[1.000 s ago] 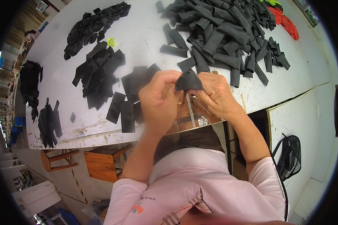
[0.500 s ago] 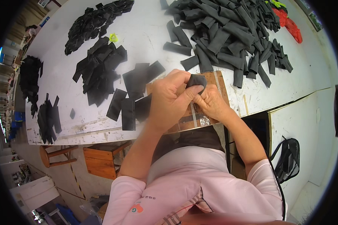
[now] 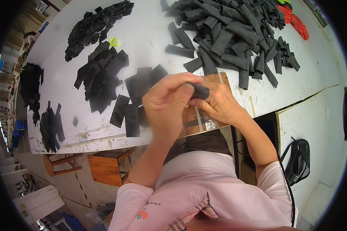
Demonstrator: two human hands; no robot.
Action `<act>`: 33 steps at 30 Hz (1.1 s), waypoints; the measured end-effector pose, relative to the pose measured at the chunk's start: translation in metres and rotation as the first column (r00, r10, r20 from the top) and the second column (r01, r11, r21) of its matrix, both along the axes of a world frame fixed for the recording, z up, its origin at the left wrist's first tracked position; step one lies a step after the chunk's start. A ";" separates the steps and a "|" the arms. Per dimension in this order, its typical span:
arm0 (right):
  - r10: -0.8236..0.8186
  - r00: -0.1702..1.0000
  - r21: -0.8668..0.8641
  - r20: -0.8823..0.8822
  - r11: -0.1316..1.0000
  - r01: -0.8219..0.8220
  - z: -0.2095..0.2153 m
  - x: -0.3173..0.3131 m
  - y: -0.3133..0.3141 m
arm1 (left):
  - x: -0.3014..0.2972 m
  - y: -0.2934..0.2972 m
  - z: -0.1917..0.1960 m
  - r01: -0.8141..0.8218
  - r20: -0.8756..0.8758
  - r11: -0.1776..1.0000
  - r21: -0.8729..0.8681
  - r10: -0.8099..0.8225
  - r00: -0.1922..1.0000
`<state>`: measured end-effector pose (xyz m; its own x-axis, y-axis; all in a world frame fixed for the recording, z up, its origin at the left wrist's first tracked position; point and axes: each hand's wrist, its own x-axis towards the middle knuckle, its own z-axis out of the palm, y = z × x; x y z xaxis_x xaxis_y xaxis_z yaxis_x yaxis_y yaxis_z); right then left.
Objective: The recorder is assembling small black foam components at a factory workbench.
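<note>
Over the table's front edge, both hands meet around a short dark grey fabric tube [image 3: 200, 91]. My left hand [image 3: 166, 99] is closed on it, thumb on top and fingers curled behind. From the other side my right hand [image 3: 222, 103] pinches the tube's right part; its fingertips are partly hidden. Beneath the hands lies a brown board [image 3: 192, 118] with strips of clear tape. Flat black rectangular pieces [image 3: 132, 120] lie beside my left hand. Beyond my right hand rises a large heap of similar dark grey tubes [image 3: 223, 38].
Piles of flat black pieces [image 3: 102, 77] spread over the left of the white table [image 3: 150, 46], a yellow-green scrap [image 3: 113, 42] at one. A red plastic bag [image 3: 297, 26] lies far right. Below the table are a wooden stool [image 3: 106, 169] and, at right, a black mesh bag [image 3: 298, 161].
My left hand has shifted left and turned, its thumb now on top of the tube. The tube has tilted, showing more of its side. My right hand stays close to its place.
</note>
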<state>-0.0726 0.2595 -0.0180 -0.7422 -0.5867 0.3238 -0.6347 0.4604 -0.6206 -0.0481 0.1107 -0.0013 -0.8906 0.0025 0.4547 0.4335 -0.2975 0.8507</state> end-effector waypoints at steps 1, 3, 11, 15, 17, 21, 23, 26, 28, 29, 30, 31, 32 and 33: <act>0.000 1.000 0.001 -0.001 1.000 0.000 0.007 0.000 0.000 | 0.001 0.000 0.001 0.027 0.022 0.983 0.181 -0.031 0.999; 0.013 0.997 -0.021 -0.071 1.000 -0.015 0.016 -0.002 0.000 | 0.000 -0.004 0.002 0.108 0.016 0.882 0.458 -0.130 0.991; -0.034 0.999 0.083 -0.035 0.996 0.037 -0.007 0.004 -0.006 | 0.006 -0.011 -0.008 0.072 0.172 0.861 0.504 -0.182 0.968; -0.054 0.994 -0.061 -0.096 0.997 0.048 -0.012 0.005 -0.005 | 0.005 -0.012 -0.009 0.050 0.137 0.903 0.426 -0.119 0.983; -0.053 0.997 -0.059 -0.047 0.997 0.050 -0.016 0.007 -0.008 | 0.008 -0.010 -0.010 0.012 0.134 0.928 0.372 -0.067 0.989; -0.007 0.996 -0.023 0.090 1.000 0.009 0.015 -0.002 -0.009 | 0.002 -0.017 -0.015 -0.088 0.227 0.975 0.202 0.041 0.973; 0.129 0.959 -0.204 0.253 0.976 -0.078 0.029 -0.021 0.008 | -0.010 -0.035 -0.037 -0.372 0.218 0.910 -0.182 0.406 0.888; 0.078 0.910 -0.621 0.408 0.754 0.214 0.051 -0.072 0.013 | -0.042 -0.079 -0.077 -0.569 0.111 0.527 -0.631 0.787 0.606; -0.057 0.890 -0.564 0.452 0.755 0.335 0.044 -0.062 0.006 | -0.058 -0.107 -0.105 -0.522 0.001 0.335 -0.784 0.842 0.539; -0.217 0.845 -0.485 0.490 0.737 0.470 0.035 -0.053 0.009 | -0.063 -0.113 -0.115 -0.432 -0.103 0.144 -0.890 0.860 0.499; -0.198 0.863 -0.471 0.464 0.771 0.429 0.018 -0.044 0.015 | -0.066 -0.111 -0.106 -0.191 0.055 0.187 -0.964 0.837 0.545; -0.144 0.852 -0.437 0.504 0.808 0.395 0.012 -0.028 0.017 | -0.067 -0.109 -0.110 -0.163 0.013 0.126 -0.979 0.828 0.561; -0.067 0.844 -0.469 0.533 0.806 0.360 0.001 -0.014 0.015 | -0.068 -0.108 -0.114 -0.135 -0.027 0.063 -0.989 0.816 0.577; -0.095 0.800 -0.387 0.593 0.837 0.387 -0.006 0.001 0.018 | -0.072 -0.108 -0.116 -0.135 -0.025 0.067 -0.989 0.810 0.586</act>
<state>-0.0715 0.2777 -0.0244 -0.9692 -0.2458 0.0157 -0.0443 0.1113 -0.9928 -0.1197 0.0023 -0.1174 -0.8857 -0.4559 0.0874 -0.3853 0.8270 0.4093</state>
